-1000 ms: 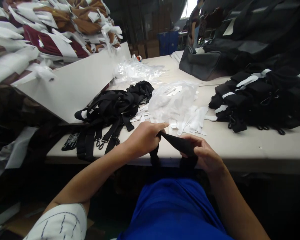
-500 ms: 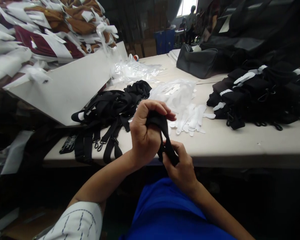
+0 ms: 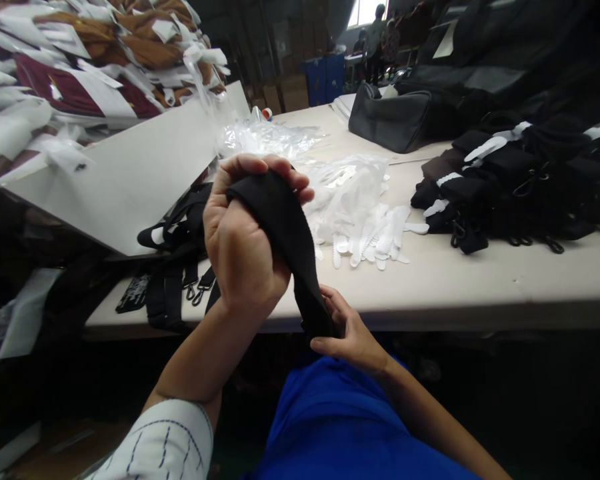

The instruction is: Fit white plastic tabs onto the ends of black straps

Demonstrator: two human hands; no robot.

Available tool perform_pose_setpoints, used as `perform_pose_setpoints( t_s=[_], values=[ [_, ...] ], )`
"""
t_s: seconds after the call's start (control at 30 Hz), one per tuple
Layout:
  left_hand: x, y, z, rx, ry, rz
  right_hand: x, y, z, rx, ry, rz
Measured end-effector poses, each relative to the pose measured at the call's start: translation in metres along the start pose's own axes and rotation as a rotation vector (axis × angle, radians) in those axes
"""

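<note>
Table (image 3: 480,287), a single pale one, spreads beneath the plastic bag (image 3: 340,187), which serves here as landmark. Far left of that bag rises a tall stack of wrapped goods (image 3: 80,87) in brown and maroon, too overlapped to count, with one white panel (image 3: 130,173) slanting between the two. Well to the right of the plastic bag sits one pile of black straps (image 3: 510,187), its pieces merging too darkly for a count; behind the plastic bag and to its right stands one black bag (image 3: 390,120). To its left, partly hidden by an arm, lies one strap heap (image 3: 163,293). One black strap (image 3: 285,220) is held up nearer the person than the plastic bag, its upper part to the left of it. The strap's long axis slants from upper left to lower right, the bent upper end turning over the palm and the lower end pointing toward the person's body. Two hands grip it: the left hand (image 3: 243,253) has its fingers curled around the bend, and the right hand (image 3: 350,340) pinches the lower end between thumb and fingers. Many white strips (image 3: 380,240), overlapping beyond counting, lie scattered against the plastic bag's near side. Two small metal hooks (image 3: 199,295) show on the strap heap.
</note>
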State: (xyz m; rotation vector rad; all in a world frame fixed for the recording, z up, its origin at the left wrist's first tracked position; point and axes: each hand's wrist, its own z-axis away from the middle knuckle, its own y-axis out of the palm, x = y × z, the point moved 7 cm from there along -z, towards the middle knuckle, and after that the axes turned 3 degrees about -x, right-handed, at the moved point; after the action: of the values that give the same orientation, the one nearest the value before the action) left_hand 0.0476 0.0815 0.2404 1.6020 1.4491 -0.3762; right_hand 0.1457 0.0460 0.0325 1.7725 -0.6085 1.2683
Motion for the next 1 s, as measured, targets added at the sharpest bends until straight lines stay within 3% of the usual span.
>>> perform_pose_setpoints(
  t_s=[0.1, 0.17, 0.3, 0.43, 0.53, 0.67, 0.83, 0.93, 1.0],
  values=[
    [0.002, -0.006, -0.009, -0.002, -0.01, 0.15, -0.001, -0.006, 0.001, 0.014, 0.061, -0.043],
    [0.008, -0.009, -0.012, 0.008, -0.109, 0.229, -0.003, -0.012, 0.002, -0.032, 0.119, 0.02],
    [0.021, -0.012, -0.01, 0.042, -0.291, 0.177, -0.008, -0.02, 0.004, -0.119, 0.216, 0.068],
    [0.029, -0.012, -0.019, 0.106, -0.293, 0.182, -0.013, -0.005, 0.008, 0.142, 0.292, -0.195],
    [0.045, -0.019, -0.035, 0.049, -0.337, 0.267, -0.018, -0.002, 0.011, 0.283, 0.301, -0.314],
    [0.06, -0.033, -0.048, -0.062, -0.351, 0.38, -0.029, -0.013, 0.008, 0.252, 0.294, -0.343],
    [0.052, -0.042, -0.048, -0.012, -0.23, 0.202, -0.035, -0.022, 0.007, 0.214, 0.344, -0.387],
    [0.068, -0.063, -0.058, -0.118, -0.337, 0.202, -0.037, -0.023, 0.007, 0.225, 0.373, -0.408],
    [0.081, -0.079, -0.07, -0.124, -0.347, 0.136, -0.038, -0.025, 0.005, 0.221, 0.359, -0.411]
  ],
)
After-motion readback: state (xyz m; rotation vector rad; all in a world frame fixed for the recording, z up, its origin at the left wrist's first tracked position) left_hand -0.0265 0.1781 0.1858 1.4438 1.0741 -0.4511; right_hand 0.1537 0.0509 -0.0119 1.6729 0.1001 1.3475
